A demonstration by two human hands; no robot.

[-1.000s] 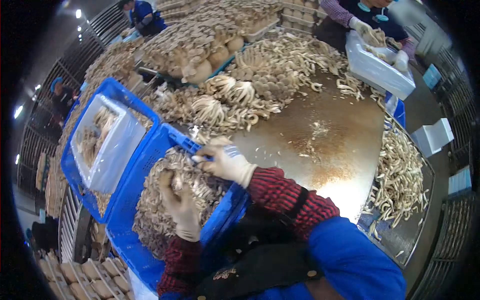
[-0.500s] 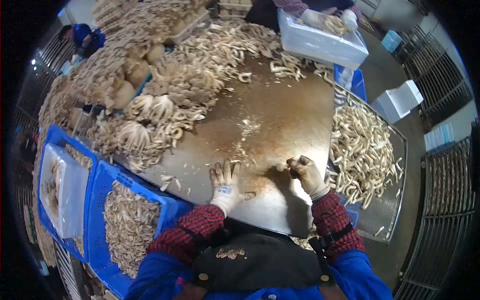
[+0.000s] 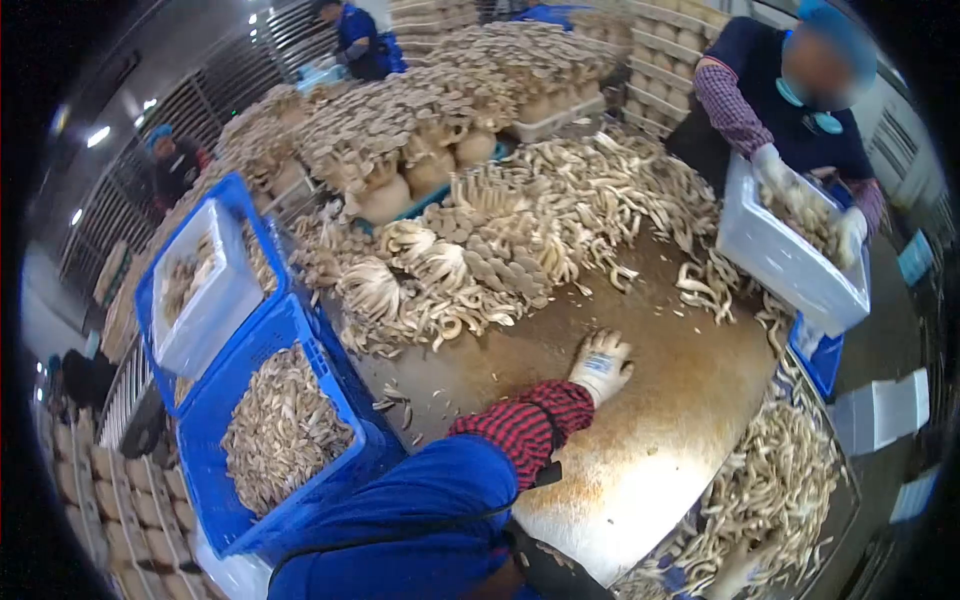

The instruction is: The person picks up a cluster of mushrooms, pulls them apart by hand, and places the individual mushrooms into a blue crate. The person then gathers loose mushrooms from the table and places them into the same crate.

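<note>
My left hand (image 3: 600,362), in a white glove with a blue print, lies flat with fingers spread on the bare steel table (image 3: 660,440), holding nothing. Its red plaid sleeve (image 3: 525,425) runs back to my blue shoulder. Just beyond the fingers lies a big heap of pale clustered mushrooms (image 3: 480,250). To my left a blue crate (image 3: 345,395) holds cut mushrooms (image 3: 280,430). My right hand is out of sight.
A second blue crate (image 3: 235,195) behind the first holds a white tub (image 3: 205,300). Across the table a person fills a white box (image 3: 785,260). Loose stems (image 3: 775,490) lie at the right. Blue-clad workers stand at the back, by metal racks.
The view swung left and back. My right hand has left the picture. My left hand moved from the near table edge farther out toward the mushroom heap.
</note>
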